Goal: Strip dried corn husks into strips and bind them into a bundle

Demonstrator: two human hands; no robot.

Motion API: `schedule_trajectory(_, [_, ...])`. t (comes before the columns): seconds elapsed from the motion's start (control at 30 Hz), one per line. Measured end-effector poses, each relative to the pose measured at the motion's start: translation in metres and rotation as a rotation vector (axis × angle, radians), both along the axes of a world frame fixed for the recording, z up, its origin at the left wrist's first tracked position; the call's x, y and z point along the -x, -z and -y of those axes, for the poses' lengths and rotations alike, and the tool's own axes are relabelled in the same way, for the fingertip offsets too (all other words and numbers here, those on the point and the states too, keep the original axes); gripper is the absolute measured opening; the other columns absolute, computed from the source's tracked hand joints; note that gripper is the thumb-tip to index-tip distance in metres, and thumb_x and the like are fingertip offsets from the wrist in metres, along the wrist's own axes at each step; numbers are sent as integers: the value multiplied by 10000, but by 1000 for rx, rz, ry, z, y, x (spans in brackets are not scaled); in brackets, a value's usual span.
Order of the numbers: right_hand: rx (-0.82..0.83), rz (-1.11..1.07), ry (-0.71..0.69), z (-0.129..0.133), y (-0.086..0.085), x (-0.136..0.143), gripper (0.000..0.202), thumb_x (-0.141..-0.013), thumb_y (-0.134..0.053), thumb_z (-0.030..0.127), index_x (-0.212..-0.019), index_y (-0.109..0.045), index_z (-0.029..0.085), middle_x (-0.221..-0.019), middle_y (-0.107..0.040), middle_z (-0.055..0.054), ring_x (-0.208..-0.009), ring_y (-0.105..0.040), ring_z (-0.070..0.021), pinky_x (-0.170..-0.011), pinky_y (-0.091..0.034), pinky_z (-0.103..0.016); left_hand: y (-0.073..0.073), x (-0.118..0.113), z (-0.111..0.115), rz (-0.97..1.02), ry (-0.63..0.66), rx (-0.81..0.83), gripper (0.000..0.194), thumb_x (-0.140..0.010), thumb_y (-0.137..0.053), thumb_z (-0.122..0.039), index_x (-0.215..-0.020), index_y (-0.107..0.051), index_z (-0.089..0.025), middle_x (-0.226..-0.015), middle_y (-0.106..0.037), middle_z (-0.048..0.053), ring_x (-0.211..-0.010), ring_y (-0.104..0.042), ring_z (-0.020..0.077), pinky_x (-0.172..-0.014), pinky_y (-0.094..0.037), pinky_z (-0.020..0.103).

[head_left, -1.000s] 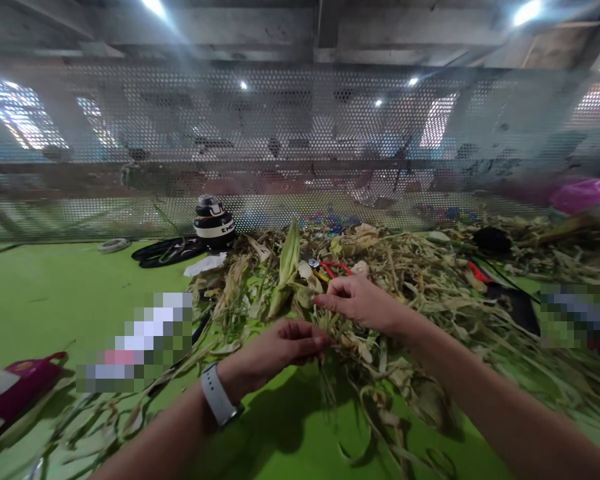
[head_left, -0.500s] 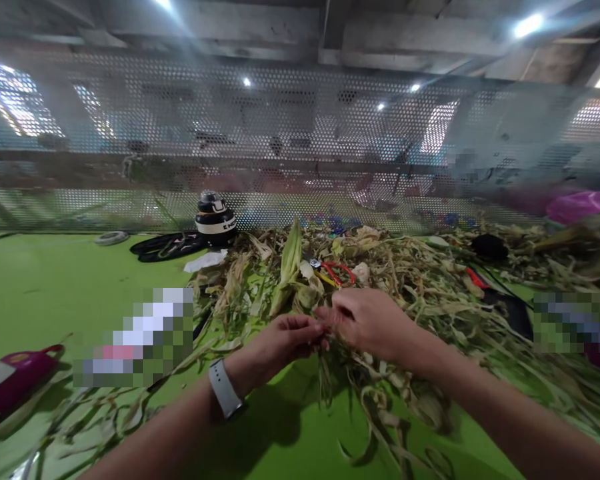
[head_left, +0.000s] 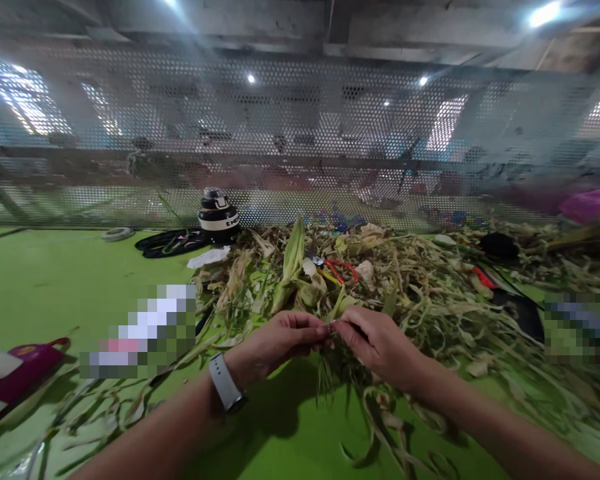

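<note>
Fingertips together, my left hand (head_left: 285,339) and my right hand (head_left: 380,343) meet low over the green table. Both are closed in a pinch on something thin and small between them, too small to name. Thin green strands hang below the fingers, and whether they belong to it I cannot tell. Just beyond my hands stands a pale green, leafy husk (head_left: 293,257), leaning a little. Beside it, a tool with red handles (head_left: 344,271) lies half buried in a heap of dry leaf strips (head_left: 425,267). My left wrist wears a watch with a grey band (head_left: 223,381).
A black and white bottle (head_left: 219,217) stands at the back, near a coiled black cord (head_left: 165,243) and a crumpled white tissue (head_left: 208,257). To the left lies a magenta glue gun-like tool (head_left: 25,367). A perforated screen (head_left: 300,133) closes off the far side.
My right hand has shifted slightly down and turned, with its thumb now showing along the pinch. My left hand stays nearly in place. The view has moved a little.
</note>
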State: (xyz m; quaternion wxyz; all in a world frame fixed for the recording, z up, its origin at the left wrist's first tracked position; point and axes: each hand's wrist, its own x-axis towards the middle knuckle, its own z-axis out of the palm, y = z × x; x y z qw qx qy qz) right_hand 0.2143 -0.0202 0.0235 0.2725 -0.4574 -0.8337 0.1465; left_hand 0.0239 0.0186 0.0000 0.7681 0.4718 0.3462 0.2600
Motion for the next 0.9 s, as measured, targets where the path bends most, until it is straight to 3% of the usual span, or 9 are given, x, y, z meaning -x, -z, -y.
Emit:
schedule_trajectory(0.17, [85,-106,-43,5,-4,2,286,-886,-392,306,-626,-383,187,-581,-387,31,-527,-356,-94,-512,-284,-217,1,3,-3,46,52,12,234,-617,-764,-198,-833,-700,-138,-781,-685,27,-641,-561,66,-623,-415,164])
schedule_trajectory(0.47, [197,-210,-23,0,-1,2,285,-861,-422,285,-599,-367,186,-552,-337,47,-512,-312,-86,-495,-267,-222,-2,1,-1,114,-9,88,147,-570,-772,-147,-684,-681,-125,-699,-680,16,-611,-582,74,-595,-424,169])
schedule_trajectory(0.7, [368,-259,-66,3,-2,-1,311,-840,-462,344,-585,-393,178,-548,-327,47,-517,-306,-86,-483,-253,-223,2,3,-5,73,-18,47,212,-571,-791,-175,-757,-701,-130,-723,-687,17,-608,-572,66,-607,-422,176])
schedule_trajectory(0.8, [447,-356,-53,3,-5,-3,238,-833,-453,311,-639,-457,173,-575,-386,40,-530,-346,-88,-485,-268,-214,2,4,-7,88,-10,6,226,-569,-794,-179,-770,-701,-132,-726,-688,17,-638,-585,76,-660,-435,191])
schedule_trajectory(0.9, [431,-424,-17,2,-6,-5,42,-762,-472,178,-779,-510,181,-637,-426,37,-568,-381,-93,-505,-291,-204,3,5,-7,94,10,-52,210,-579,-789,-177,-766,-702,-137,-724,-682,13,-668,-589,83,-715,-439,205])
